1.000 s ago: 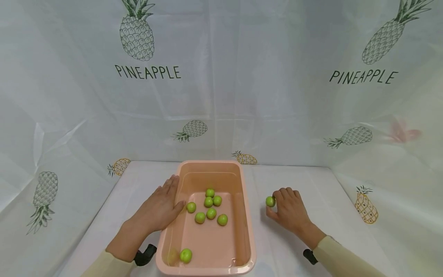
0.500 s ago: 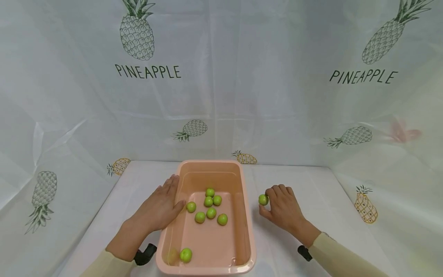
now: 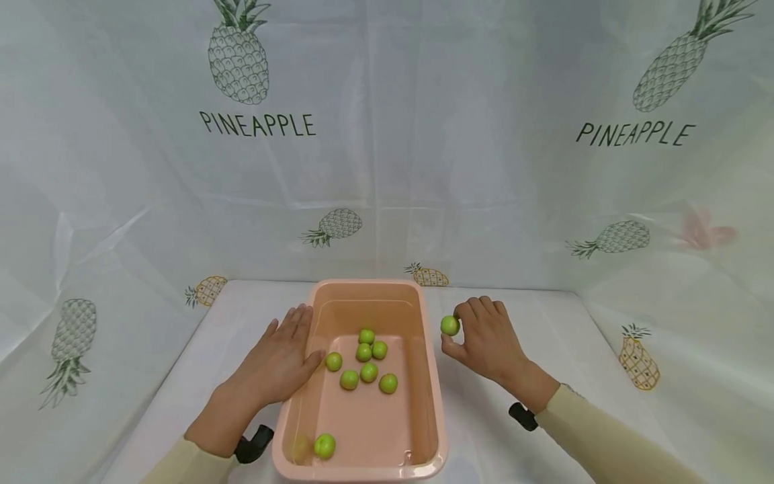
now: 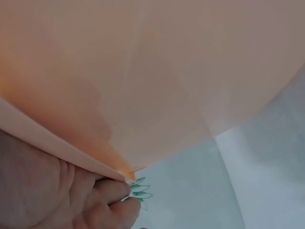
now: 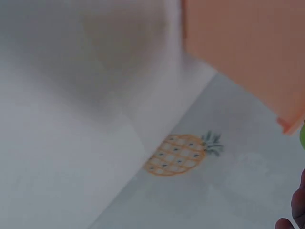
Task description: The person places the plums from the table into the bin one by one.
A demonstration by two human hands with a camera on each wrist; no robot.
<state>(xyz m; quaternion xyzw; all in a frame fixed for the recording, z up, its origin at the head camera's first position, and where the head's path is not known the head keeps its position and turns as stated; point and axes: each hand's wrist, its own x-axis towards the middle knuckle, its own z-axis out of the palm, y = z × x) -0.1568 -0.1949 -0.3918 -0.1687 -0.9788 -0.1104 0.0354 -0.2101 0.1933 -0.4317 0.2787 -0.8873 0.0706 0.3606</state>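
Observation:
In the head view my right hand pinches a small round green fruit between thumb and fingertips. It is raised just beside the right rim of a pink plastic bin. Only the edge of this fruit and some fingertips show in the right wrist view. My left hand rests on the bin's left rim, fingers straight along it and thumb over the inside. In the left wrist view the palm lies against the rim. Several like green fruits are grouped inside the bin, and another green fruit sits near its front left corner.
The bin stands on a white-covered table. A pineapple-printed sheet hangs behind it and at both sides. Black wrist bands show by both wrists.
My right hand has moved left and upward with the green fruit, closer to the bin's right rim. The left hand and the fruits in the bin have stayed in place.

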